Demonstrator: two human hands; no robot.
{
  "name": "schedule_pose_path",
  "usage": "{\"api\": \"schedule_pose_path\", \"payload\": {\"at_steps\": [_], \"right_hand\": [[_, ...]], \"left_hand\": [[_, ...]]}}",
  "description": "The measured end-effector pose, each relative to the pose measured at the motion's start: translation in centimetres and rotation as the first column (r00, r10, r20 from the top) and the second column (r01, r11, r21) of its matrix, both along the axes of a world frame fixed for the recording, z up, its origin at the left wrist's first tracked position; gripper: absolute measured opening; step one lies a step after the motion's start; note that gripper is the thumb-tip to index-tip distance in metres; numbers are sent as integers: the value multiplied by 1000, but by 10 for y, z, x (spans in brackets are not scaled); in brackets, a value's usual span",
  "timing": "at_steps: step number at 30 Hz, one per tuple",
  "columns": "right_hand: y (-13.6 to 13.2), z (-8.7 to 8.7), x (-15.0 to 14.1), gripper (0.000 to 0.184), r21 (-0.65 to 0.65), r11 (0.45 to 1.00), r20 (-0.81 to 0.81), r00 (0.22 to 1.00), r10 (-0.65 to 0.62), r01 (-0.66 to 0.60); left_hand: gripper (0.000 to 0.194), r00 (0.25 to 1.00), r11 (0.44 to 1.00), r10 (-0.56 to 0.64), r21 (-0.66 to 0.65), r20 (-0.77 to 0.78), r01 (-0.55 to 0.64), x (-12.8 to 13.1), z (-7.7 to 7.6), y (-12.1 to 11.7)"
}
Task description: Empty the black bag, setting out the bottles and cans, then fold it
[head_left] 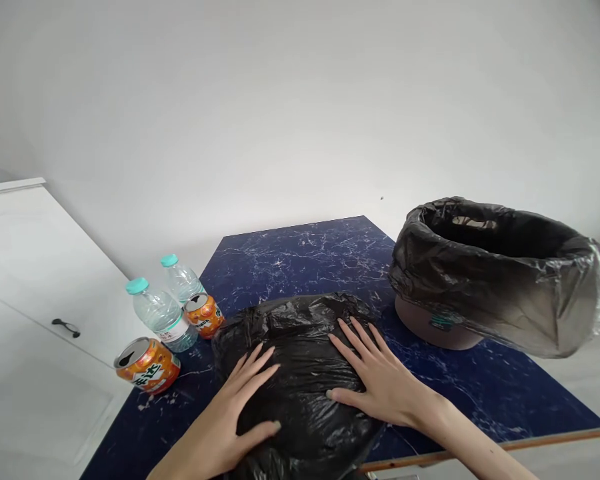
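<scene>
A black plastic garbage bag [300,373] lies bunched and puffed up at the near middle of the table. Flat on its left part rests my left hand [240,400], fingers apart and thumb stretched toward the bag's middle. My right hand [373,373] presses on the bag's right part with its fingers spread, pointing up and to the left. Neither hand grips anything. What is inside the bag, if anything, is hidden.
Two orange drink cans [150,365] and two clear bottles with teal caps [167,323] stand at the left edge of the blue marbled table [300,257]. A trash bin lined with a black bag [485,280] stands at right. A white cabinet [35,313] is at left.
</scene>
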State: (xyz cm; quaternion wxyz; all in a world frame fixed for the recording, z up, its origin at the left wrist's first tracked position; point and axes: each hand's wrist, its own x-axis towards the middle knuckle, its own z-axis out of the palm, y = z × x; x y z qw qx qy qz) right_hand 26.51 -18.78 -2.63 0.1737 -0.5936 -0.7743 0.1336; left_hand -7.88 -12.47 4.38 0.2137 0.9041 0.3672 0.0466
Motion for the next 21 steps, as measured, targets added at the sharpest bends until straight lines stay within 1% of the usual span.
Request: {"api": "schedule_pose_path", "payload": {"at_steps": [1, 2, 4, 5, 6, 8, 10, 11, 13, 14, 15, 17, 18, 19, 21], "right_hand": [[-4, -2, 2, 93, 20, 1000, -2, 1000, -16, 16], [-9, -4, 3, 92, 38, 999, -4, 999, -34, 34], [-18, -8, 4, 91, 62, 996, -6, 998, -67, 67], [-22, -9, 4, 91, 66, 994, -6, 997, -82, 83], [-25, -10, 4, 92, 61, 994, -3, 996, -94, 94], [-33, -10, 5, 92, 27, 993, 3, 994, -111, 111], [-41, -4, 7, 90, -31, 994, -4, 994, -108, 108], [-46, 2, 9, 88, -64, 994, -13, 996, -92, 91], [-56, 17, 14, 88, -102, 995, -43, 999, -25, 21], [-61, 25, 16, 91, -102, 994, -59, 998, 24, -30], [-67, 34, 18, 96, -92, 992, -74, 994, 77, -84], [-77, 47, 20, 104, -55, 984, -98, 982, 164, -170], [-81, 50, 20, 104, -36, 981, -104, 977, 188, -193], [-84, 52, 20, 102, -20, 979, -103, 975, 199, -202], [-88, 48, 21, 97, 14, 981, -85, 978, 191, -191]], "left_hand": [[72, 999, 1000, 12, 13, 31, -13, -5, 3, -7], [73, 999, 1000, 8, 11, 48, -8, -9, 6, -14], [92, 997, 998, -62, -25, 39, 63, -12, 7, -30], [100, 994, 993, -111, -44, 19, 112, -12, 4, -36], [102, 988, 987, -154, -52, -1, 154, -12, -1, -41], [94, 979, 979, -201, -28, -23, 200, -10, -15, -46], [86, 970, 970, -242, 8, 6, 242, -10, -30, -45], [78, 964, 965, -263, 19, 48, 263, -10, -36, -44], [53, 947, 962, -270, 10, 177, 273, -10, -39, -40], [41, 936, 966, -244, -17, 252, 257, -10, -36, -39], [36, 929, 974, -188, -63, 320, 218, -10, -32, -39], [36, 920, 977, -9, -193, 393, 92, -13, -23, -39], [34, 908, 968, 106, -252, 406, 0, -15, -19, -39], [34, 884, 948, 223, -302, 410, -100, -19, -17, -38], [45, 809, 885, 425, -373, 406, -277, -30, -20, -32]]}}
